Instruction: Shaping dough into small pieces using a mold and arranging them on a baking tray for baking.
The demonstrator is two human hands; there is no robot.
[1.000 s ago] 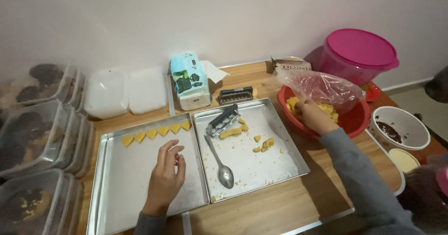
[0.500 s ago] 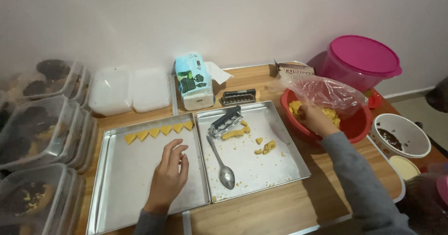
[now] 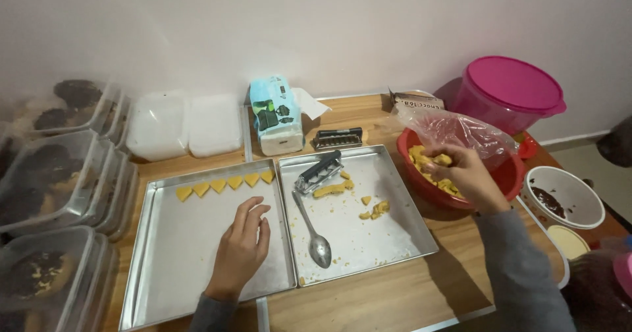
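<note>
**A:** What have my hands got right now?

**B:** Your right hand is down in the red bowl at about two o'clock, fingers closed on a lump of yellow dough under the loose plastic bag. Your left hand lies flat and spread on the left tray, holding nothing.

**A:** How do I make this pinch a good one?

**B:** I'd judge a small, even lump is best, pulled free of the rest, with the plastic kept off your wrist so it doesn't drag out with the dough. Keep the left hand pressing the tray so it doesn't slide.

**A:** What's around me?

**B:** A row of yellow heart-shaped pieces lies along the far edge of the left tray. The right tray carries a metal mould, a spoon and dough scraps. At twelve o'clock a tissue pack stands on the worktop.

**A:** Anything in my way?

**B:** The spoon and mould lie between your hands. A pink tub stands just behind the bowl, and a white bowl with dark crumbs sits close by your right elbow. Stacked clear boxes crowd nine o'clock.
</note>
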